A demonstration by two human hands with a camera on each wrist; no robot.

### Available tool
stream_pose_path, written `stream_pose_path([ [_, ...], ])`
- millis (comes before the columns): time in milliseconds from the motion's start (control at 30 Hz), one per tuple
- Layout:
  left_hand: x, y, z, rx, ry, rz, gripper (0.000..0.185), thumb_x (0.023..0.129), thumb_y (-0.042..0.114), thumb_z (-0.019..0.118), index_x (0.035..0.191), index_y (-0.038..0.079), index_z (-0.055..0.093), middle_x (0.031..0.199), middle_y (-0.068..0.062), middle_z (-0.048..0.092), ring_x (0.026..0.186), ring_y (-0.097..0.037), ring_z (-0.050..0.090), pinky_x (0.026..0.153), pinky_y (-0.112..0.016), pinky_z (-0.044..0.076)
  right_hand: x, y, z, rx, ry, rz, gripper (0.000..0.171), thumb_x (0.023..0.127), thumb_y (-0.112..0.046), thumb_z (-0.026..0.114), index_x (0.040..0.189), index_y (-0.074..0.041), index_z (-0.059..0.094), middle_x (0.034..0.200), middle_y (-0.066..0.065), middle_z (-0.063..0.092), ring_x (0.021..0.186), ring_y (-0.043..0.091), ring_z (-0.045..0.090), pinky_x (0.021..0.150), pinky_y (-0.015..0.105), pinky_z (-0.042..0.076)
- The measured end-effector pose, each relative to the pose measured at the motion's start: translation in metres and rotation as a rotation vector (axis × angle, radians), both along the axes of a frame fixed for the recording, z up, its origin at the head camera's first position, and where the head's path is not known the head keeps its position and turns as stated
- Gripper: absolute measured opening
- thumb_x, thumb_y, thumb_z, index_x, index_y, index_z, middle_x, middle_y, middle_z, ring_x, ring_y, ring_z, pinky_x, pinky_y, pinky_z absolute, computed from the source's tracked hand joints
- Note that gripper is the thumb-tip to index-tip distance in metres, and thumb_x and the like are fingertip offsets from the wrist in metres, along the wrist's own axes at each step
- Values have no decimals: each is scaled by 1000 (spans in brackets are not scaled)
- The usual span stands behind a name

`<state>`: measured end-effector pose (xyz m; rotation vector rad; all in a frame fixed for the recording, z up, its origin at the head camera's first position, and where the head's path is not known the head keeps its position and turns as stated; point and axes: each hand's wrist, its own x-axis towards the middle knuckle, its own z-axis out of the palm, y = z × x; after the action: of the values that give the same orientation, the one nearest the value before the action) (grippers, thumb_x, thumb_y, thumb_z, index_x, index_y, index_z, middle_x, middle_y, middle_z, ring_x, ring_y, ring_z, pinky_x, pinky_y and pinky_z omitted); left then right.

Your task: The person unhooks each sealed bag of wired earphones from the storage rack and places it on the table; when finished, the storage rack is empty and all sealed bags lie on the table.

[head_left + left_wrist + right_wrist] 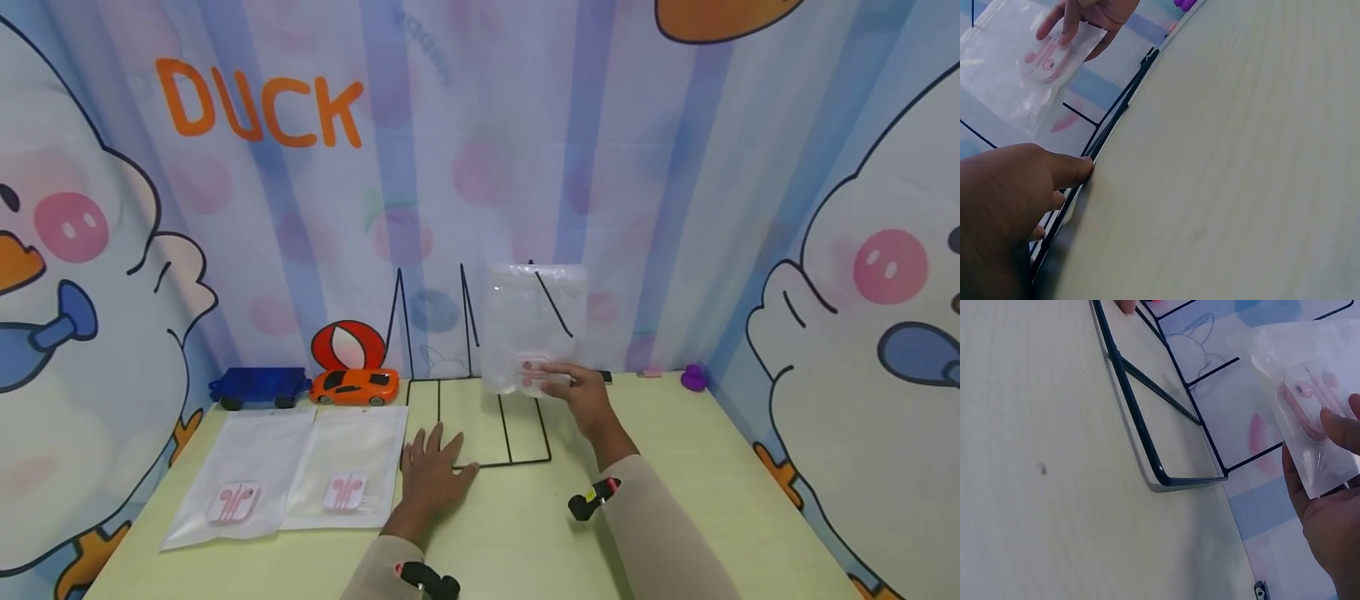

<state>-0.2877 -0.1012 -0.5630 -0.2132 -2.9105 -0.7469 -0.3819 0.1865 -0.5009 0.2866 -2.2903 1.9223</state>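
A black wire display rack (529, 463) with upright hooks stands on the table. My left hand (432, 479) rests on its base with the fingers spread, the thumb along the front wire in the left wrist view. At the right hook, a translucent zip bag (517, 317) holding pink-and-white earphones (528, 369) hangs upright; the hook's prong shows across its upper part. My right hand (583, 404) pinches the bag's lower right corner, next to the earphones, with thumb and fingers (1340, 428). The rack's left and middle hooks (467, 308) carry no bag.
Two similar bags with earphones, a left one (247, 454) and a right one (360, 442), lie flat left of the rack. Behind them stand a blue toy trailer (258, 386) and an orange toy car (355, 387). A purple toy duck (693, 378) sits at the back right, before a curtain.
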Motion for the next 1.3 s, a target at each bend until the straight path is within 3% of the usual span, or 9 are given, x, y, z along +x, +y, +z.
stream_pose_path([
  [133,1,1,2,-1,6,0,63,101,46,70,155,13,62,172,-23,41,161,-55,30,129,-77,22,4,0,-2,-37,0,-7,36,94,-5,83,130,-2,78,149,16,68,133,28,64,97,28,61],
  [233,2,1,2,3,3,0,63,102,46,70,155,13,62,172,-23,41,161,-55,30,129,-77,22,8,2,-2,-45,3,-13,36,94,-4,83,130,-1,78,148,18,69,126,25,66,90,22,61],
  [500,2,2,1,8,-9,-2,63,102,45,70,156,13,61,173,-23,40,162,-55,29,130,-76,20,18,12,-6,10,40,-47,31,92,-7,85,123,-2,81,136,13,74,119,16,62,85,23,59],
  [733,3,2,1,19,-12,-1,63,102,45,69,156,13,61,173,-23,39,162,-55,28,130,-76,19,27,20,-9,-10,40,-38,27,91,-1,85,118,1,81,119,-6,76,101,10,65,80,26,60],
  [867,3,2,3,30,-11,0,64,102,44,70,157,12,60,173,-24,39,162,-56,27,130,-76,18,33,25,-7,-47,26,-19,29,91,0,84,119,4,79,114,-14,74,106,12,67,82,26,62],
  [1033,4,2,4,27,-10,2,64,102,43,71,156,11,60,173,-25,39,162,-56,27,130,-76,18,43,32,-6,-34,33,1,28,93,-1,83,120,6,78,115,-14,75,117,17,66,87,25,62],
  [1300,3,1,4,26,-23,2,64,103,45,70,157,12,59,173,-24,39,163,-55,26,131,-76,17,57,41,-6,-26,28,14,26,94,-1,82,120,2,80,120,-12,74,117,6,67,89,25,63],
])
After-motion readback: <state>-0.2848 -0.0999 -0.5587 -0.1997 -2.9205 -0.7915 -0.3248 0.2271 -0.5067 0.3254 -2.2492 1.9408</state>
